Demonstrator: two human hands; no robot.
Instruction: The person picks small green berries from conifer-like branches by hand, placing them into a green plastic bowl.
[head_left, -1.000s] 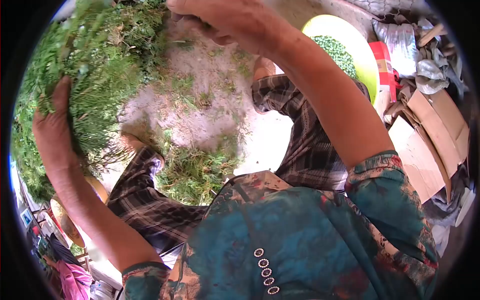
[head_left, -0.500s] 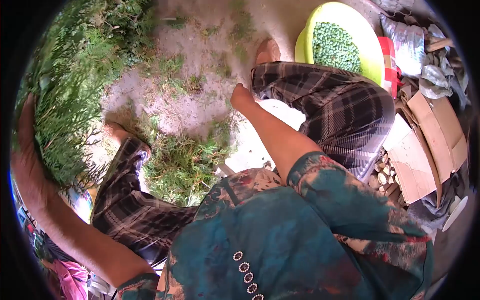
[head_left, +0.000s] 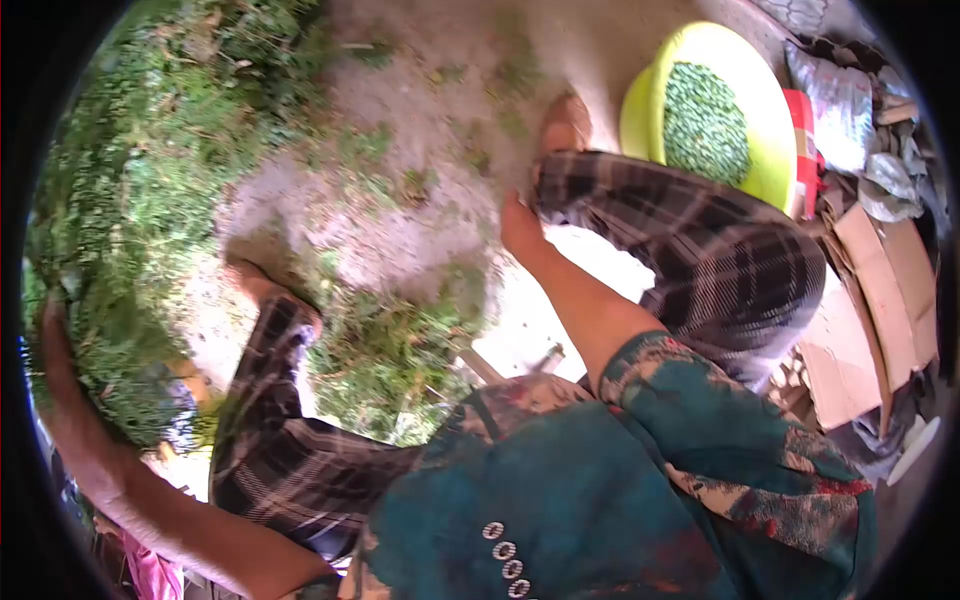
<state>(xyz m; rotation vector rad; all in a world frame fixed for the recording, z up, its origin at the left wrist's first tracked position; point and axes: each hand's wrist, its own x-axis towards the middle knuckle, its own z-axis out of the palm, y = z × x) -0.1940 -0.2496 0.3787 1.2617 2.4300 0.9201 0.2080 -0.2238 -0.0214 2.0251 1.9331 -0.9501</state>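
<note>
At the far left edge, my left hand (head_left: 54,312) is at a bushy, feathery green branch (head_left: 112,375), which hangs along my forearm. The fingers are mostly hidden and the area is blurred, but the branch moves along with the hand. My right hand (head_left: 521,228) is closed beside my right shin; anything in its fingers is too small or hidden to make out. Beyond my right knee stands a yellow-green tub (head_left: 775,120) holding many small, round green pieces (head_left: 705,125).
Cut greenery (head_left: 385,345) is scattered between my legs, with a larger heap (head_left: 170,130) at upper left. To the right are folded cardboard (head_left: 880,270), short wood pieces (head_left: 790,385), a red packet (head_left: 802,130) and plastic bags (head_left: 835,105). Pink cloth (head_left: 152,568) lies lower left.
The view has shifted slightly, moving the tub right and down in the picture. My left hand and the branch have come down towards my body. My right hand stays beside my shin.
</note>
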